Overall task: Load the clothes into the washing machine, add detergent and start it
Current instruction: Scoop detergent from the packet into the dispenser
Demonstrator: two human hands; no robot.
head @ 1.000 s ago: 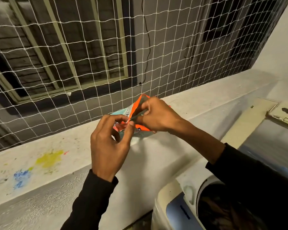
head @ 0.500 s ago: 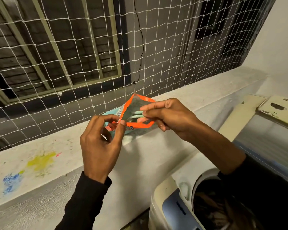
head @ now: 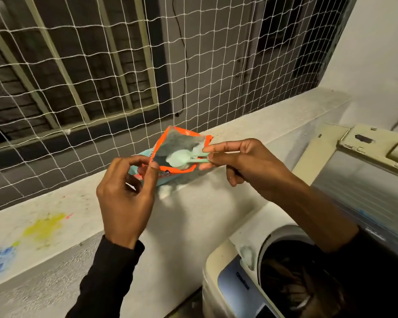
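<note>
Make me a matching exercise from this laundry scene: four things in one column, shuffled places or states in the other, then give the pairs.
Things:
1. detergent pouch
2. green scoop
3. washing machine drum
4. yellow stain

Places or states:
A. on the ledge at lower left
B. pinched by the right hand, bowl at the pouch mouth
C. open at the top, edge held by the left hand
D. lid up, dark clothes inside

Pairs: 1-C, 2-B, 3-D, 4-A
</note>
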